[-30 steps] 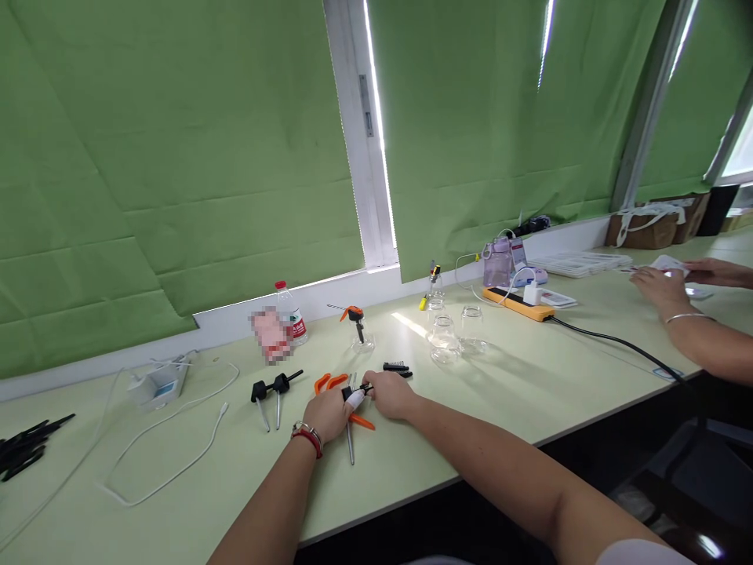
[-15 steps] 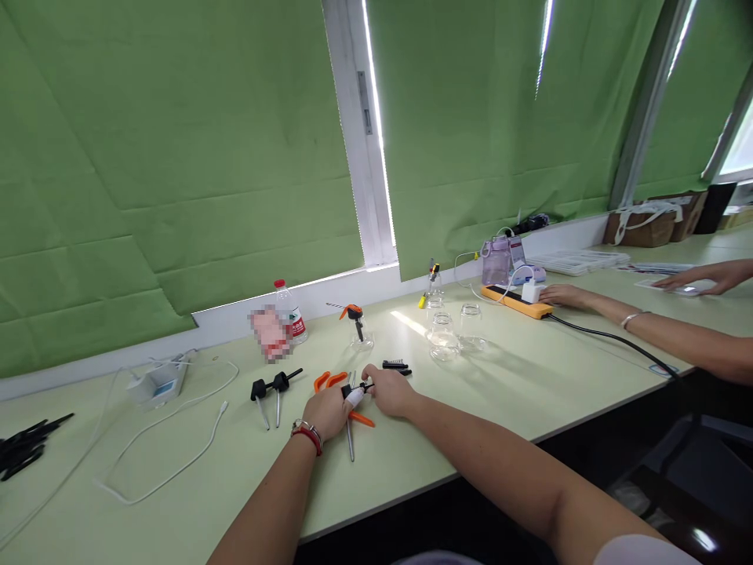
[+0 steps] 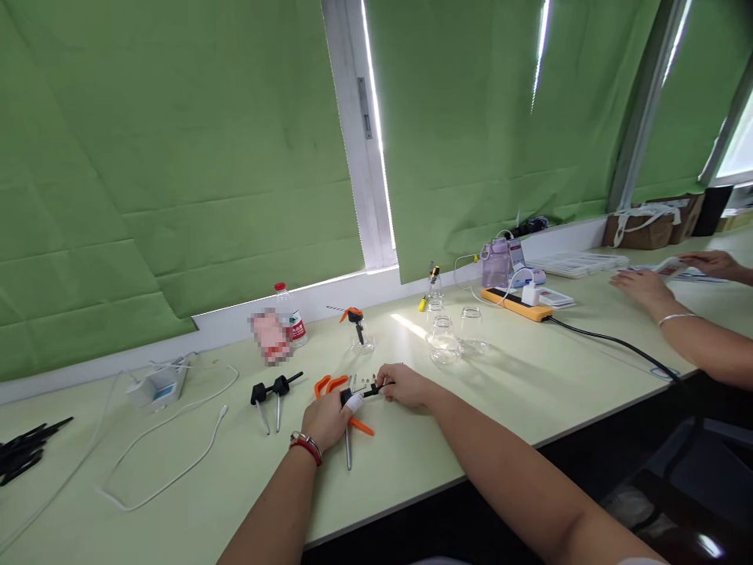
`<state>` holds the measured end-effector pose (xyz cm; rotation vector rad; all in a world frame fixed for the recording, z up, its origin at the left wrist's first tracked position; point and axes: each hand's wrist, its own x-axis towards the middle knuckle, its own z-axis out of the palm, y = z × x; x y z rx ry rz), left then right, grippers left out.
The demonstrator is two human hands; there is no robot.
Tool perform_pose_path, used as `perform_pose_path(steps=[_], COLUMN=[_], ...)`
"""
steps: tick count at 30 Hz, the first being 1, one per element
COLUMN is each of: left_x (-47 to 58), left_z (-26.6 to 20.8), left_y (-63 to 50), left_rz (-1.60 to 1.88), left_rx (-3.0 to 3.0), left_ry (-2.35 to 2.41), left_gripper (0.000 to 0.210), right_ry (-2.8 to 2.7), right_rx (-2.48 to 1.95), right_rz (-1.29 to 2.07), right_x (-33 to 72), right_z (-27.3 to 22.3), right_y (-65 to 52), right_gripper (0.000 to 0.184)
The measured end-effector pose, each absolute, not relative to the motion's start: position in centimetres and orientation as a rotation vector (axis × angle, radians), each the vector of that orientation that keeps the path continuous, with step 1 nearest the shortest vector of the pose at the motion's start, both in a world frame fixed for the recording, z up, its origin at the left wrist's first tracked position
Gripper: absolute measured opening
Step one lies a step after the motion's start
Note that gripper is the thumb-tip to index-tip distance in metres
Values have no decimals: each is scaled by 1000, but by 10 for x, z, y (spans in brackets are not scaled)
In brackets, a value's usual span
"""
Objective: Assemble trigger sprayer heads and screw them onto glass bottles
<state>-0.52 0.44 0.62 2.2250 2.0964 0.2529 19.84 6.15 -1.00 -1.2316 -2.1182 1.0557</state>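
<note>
My left hand [image 3: 330,420] is closed around a black part with a metal rod [image 3: 348,453] hanging below it, its white-wrapped thumb pressed on top. A short black stem [image 3: 370,391] runs from there to my right hand [image 3: 405,384], whose fingers pinch its far end. Orange curved levers [image 3: 330,384] lie just beyond my left hand, and an orange piece [image 3: 361,426] sticks out beneath its thumb. Several tiny metal bits [image 3: 365,382] lie between the hands. To the left rest black round-headed parts [image 3: 276,388] with metal legs. The fingers hide much of the joint.
Behind stands a glass bottle [image 3: 363,343] with an orange and black top. Open glass jars [image 3: 445,343] are at the right, near an orange power strip [image 3: 518,304]. A water bottle [image 3: 296,322], white cable [image 3: 170,486] and black parts [image 3: 29,447] lie left. Another person's hands [image 3: 647,290] are far right.
My right hand has shifted right and slightly up, showing more of the black stem. Dark spring-like parts beyond it are now hidden. The other person's hands have moved and hold a pale flat item.
</note>
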Motion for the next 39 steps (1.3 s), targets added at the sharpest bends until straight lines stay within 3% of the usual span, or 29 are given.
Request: perform_pose_path(steps=[6,23,39], left_x=[-8,-7,-7], left_z=[5,8,8], left_y=[4,4,3], left_rz=[292,293,332], left_rx=[2206,2200,2172], left_ry=[2069,2055,2040], left_gripper=[50,52,55], right_ry=[-1984,-1983,-1790], right_rx=[-1242,-1456,-1639], right_rz=[1082,759,630], right_x=[222,232,236], right_z=[-5,-4,-2], right_y=[70,80,86], right_gripper=[10,16,4])
